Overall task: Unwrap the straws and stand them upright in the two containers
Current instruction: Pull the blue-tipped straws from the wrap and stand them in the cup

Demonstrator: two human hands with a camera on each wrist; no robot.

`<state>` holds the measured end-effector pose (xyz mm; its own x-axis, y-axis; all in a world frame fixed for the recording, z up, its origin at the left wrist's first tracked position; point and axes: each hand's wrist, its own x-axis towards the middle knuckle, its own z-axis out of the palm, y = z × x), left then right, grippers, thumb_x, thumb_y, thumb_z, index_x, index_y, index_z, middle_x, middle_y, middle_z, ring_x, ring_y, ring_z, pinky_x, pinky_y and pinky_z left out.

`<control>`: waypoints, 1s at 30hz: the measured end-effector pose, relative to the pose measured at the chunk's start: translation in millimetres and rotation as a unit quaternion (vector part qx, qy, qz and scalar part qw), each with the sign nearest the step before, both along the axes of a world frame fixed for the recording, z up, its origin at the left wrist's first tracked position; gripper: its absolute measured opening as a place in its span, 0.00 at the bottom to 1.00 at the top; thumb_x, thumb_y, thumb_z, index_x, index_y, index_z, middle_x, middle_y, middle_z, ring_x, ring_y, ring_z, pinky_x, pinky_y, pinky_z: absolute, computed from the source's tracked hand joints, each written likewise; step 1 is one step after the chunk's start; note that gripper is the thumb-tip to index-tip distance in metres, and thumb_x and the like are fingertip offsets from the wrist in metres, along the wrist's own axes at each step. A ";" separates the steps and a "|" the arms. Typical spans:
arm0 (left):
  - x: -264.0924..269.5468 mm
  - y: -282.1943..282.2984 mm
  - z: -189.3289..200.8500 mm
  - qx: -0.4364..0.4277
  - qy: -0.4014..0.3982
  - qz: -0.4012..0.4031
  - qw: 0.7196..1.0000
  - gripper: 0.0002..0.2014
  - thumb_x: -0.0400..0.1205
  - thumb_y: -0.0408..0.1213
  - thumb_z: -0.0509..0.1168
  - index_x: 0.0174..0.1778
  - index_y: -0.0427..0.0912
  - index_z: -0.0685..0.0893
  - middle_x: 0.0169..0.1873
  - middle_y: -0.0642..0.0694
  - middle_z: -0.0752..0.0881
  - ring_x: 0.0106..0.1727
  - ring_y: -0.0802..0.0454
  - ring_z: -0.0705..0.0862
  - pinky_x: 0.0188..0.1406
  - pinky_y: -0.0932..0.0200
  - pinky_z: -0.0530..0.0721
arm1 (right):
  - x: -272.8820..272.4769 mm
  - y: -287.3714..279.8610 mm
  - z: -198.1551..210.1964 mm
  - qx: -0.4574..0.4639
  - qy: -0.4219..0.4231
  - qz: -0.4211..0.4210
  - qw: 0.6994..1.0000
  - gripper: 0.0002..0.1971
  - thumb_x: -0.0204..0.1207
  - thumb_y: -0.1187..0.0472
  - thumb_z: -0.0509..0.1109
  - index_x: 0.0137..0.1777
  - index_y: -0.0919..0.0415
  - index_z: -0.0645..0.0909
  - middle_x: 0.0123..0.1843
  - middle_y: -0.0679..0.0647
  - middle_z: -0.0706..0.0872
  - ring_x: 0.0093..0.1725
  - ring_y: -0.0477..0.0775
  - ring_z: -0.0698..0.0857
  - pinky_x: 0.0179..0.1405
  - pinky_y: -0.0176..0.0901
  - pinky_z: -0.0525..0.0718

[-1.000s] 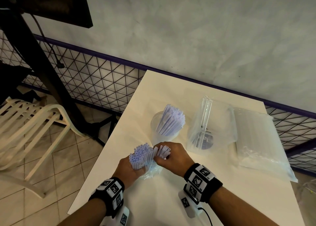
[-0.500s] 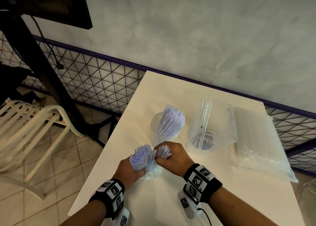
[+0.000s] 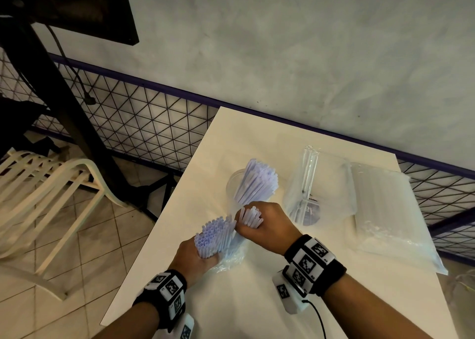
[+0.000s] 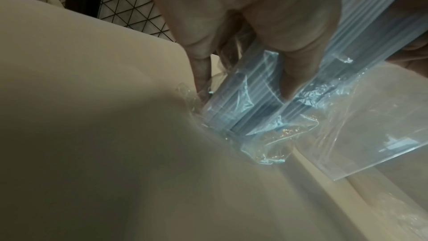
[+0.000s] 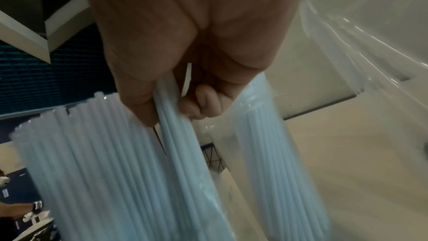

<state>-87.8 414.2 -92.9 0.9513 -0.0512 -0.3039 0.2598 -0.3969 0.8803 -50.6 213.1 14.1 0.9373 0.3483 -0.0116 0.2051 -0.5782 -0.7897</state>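
My left hand [image 3: 196,260] grips a thick bundle of pale lilac straws [image 3: 213,236] that stands upright in its crumpled clear wrapper [image 3: 232,257] on the table. In the left wrist view the fingers [image 4: 296,72] curl round the wrapped straws [image 4: 245,98]. My right hand [image 3: 267,225] holds a small bunch of straws [image 3: 250,216] beside the bundle's top. The right wrist view shows this bunch [image 5: 180,144] pinched between thumb and curled fingers. Behind the hands, a clear cup [image 3: 232,184] holds several straws [image 3: 257,182] leaning upright. A second clear container [image 3: 305,210] stands to its right, under loose plastic.
A flat bag of wrapped clear straws [image 3: 385,210] lies at the right of the white table [image 3: 231,308]. The table's left edge drops to a tiled floor with a cream chair [image 3: 51,189]. A wire fence and a grey wall close the far side.
My right hand has lifted its small bunch slightly up and away from the bundle. The left hand and the bundle have hardly moved.
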 end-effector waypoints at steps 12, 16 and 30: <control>-1.2 -2.2 8.0 0.006 0.020 0.022 1.000 0.17 0.68 0.35 0.80 0.37 0.57 0.78 0.35 0.60 0.84 0.33 0.73 0.82 0.30 0.81 0.77 | 25.8 -29.5 78.0 0.005 -0.027 -0.027 0.999 0.06 0.71 0.63 0.81 0.39 0.65 0.89 0.37 0.55 0.92 0.38 0.52 0.90 0.38 0.43 0.87; -1.0 -1.4 4.4 0.006 0.025 0.029 0.999 0.14 0.67 0.35 0.80 0.37 0.52 0.81 0.33 0.55 0.86 0.30 0.73 0.83 0.29 0.79 0.78 | 34.3 -39.8 101.0 0.027 -0.024 -0.038 0.999 0.07 0.72 0.60 0.80 0.42 0.63 0.90 0.41 0.57 0.93 0.44 0.59 0.92 0.46 0.59 0.89; -2.8 -0.8 8.8 -0.017 0.019 0.027 0.999 0.15 0.68 0.33 0.79 0.38 0.55 0.80 0.36 0.55 0.87 0.34 0.72 0.85 0.31 0.78 0.79 | 73.8 -34.3 60.4 -0.011 -0.039 -0.134 0.990 0.06 0.73 0.54 0.79 0.47 0.52 0.90 0.45 0.47 0.92 0.43 0.40 0.89 0.43 0.39 0.85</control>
